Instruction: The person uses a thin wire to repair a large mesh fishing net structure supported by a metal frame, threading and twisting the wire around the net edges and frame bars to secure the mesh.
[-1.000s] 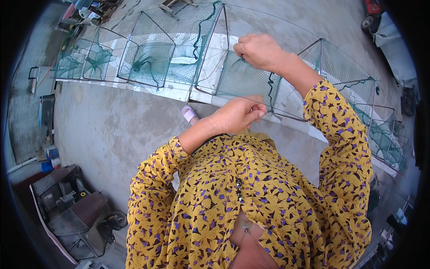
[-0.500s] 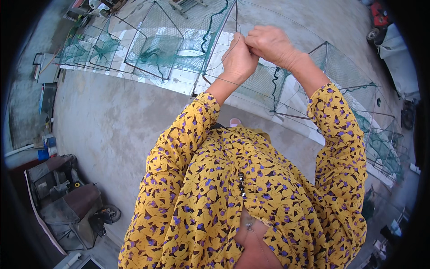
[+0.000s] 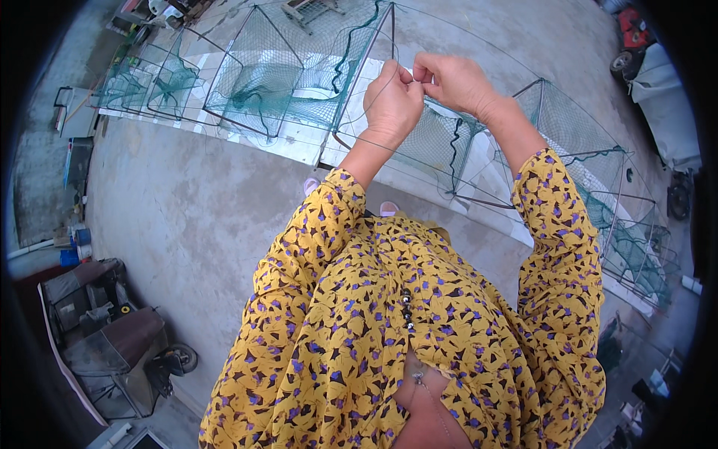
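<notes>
A long green mesh cage net (image 3: 265, 97) with dark metal frames and dark wavy cords stretches over white boards (image 3: 303, 148) on the ground. My left hand (image 3: 393, 101) is raised at the middle frame of the net, fingers curled in a pinch on a thin line (image 3: 370, 112) that runs past it. My right hand (image 3: 452, 86) is closed just beside it, fingertips almost meeting the left ones; whatever lies between them is too fine to make out clearly. My sleeves are yellow with a dark pattern, and pink sandals (image 3: 388, 208) show below.
A scooter (image 3: 112, 344) stands at the lower left beside the concrete floor (image 3: 164, 194). At the upper right are a red wheeled vehicle (image 3: 632, 26) and a grey covered object (image 3: 662, 105). Clutter, a blue bucket (image 3: 69, 257) and a wall line the left side.
My left hand has risen from below the net's middle to the frame, beside my right hand. My right hand has shifted a little rightward, and the two now work close together.
</notes>
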{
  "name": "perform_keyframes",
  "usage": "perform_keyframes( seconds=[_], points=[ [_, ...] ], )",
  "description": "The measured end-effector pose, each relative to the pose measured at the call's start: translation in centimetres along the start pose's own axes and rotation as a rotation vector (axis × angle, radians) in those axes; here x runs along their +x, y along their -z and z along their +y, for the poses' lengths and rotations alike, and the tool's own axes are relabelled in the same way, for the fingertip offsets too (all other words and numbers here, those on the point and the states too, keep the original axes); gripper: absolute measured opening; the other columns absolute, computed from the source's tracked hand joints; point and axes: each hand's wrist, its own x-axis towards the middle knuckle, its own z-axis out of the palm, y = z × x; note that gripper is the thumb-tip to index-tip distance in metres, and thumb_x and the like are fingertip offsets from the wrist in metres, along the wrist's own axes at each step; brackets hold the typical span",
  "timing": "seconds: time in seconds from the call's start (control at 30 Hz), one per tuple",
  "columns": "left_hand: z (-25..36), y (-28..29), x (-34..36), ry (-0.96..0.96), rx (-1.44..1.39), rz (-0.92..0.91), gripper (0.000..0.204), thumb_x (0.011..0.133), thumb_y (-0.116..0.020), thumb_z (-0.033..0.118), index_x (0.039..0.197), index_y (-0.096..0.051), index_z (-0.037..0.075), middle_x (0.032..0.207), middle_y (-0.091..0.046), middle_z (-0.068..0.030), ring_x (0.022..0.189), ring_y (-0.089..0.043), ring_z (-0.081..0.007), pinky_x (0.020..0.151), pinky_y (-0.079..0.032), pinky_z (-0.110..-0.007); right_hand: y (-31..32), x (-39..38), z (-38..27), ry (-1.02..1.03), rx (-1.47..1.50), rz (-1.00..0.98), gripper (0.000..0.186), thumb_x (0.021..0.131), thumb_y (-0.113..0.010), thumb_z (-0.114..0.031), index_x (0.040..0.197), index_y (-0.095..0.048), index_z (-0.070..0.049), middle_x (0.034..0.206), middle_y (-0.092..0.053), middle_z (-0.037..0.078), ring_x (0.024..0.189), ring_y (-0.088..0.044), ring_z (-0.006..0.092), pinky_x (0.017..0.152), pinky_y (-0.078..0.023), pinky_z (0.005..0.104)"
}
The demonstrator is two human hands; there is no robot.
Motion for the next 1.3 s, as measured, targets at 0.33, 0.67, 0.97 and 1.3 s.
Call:
perform_keyframes(
  seconds=[0.33, 0.67, 0.97, 1.3],
  points=[
    [-0.1, 0.4, 0.1, -0.186, 0.185, 0.007, 0.012, 0.073, -0.056, 0.017, 0.076, -0.049, 0.008, 0.062, -0.057, -0.0121, 0.060, -0.058, -0.0325, 0.055, -0.044, -0.043, 4.5, -1.0, -4.8, 0.042, 0.420, 0.136, 0.033, 0.074, -0.056, -0.004, 0.106, -0.053, -0.009, 0.099, -0.059, 0.004, 0.078, -0.056, 0.0157, 0.073, -0.046, 0.0289],
    [0.0, 0.8, 0.7, -0.090, 0.186, -0.031, 0.013, 0.069, -0.058, 0.020, 0.070, -0.053, 0.008, 0.059, -0.058, -0.0115, 0.058, -0.058, -0.0318, 0.056, -0.045, -0.040, 7.5, -5.8, -5.1, 0.160, 0.123, 0.010, 0.011, 0.075, -0.059, -0.009, 0.086, -0.057, -0.008, 0.071, -0.057, 0.012, 0.065, -0.056, 0.0268, 0.059, -0.044, 0.0339],
    [-1.4, 0.2, 1.2, -0.040, 0.125, -0.046, 0.009, 0.067, -0.058, 0.018, 0.068, -0.054, 0.009, 0.060, -0.059, -0.0084, 0.060, -0.058, -0.0297, 0.057, -0.045, -0.038, 12.1, -15.2, 0.2, -0.454, 0.475, 0.173, 0.013, 0.080, -0.063, -0.014, 0.082, -0.055, -0.002, 0.066, -0.051, -0.005, 0.062, -0.047, 0.0023, 0.054, -0.040, 0.0169],
    [-2.3, -0.3, 1.6, -0.078, 0.108, -0.008, 0.011, 0.067, -0.057, 0.018, 0.069, -0.052, 0.008, 0.060, -0.058, -0.0090, 0.060, -0.058, -0.0312, 0.058, -0.045, -0.039, 10.8, -14.3, -0.8, -0.442, 0.879, 0.486, 0.014, 0.079, -0.061, -0.015, 0.072, -0.051, -0.008, 0.078, -0.057, 0.002, 0.057, -0.050, 0.0051, 0.051, -0.040, 0.0171]
  ],
)
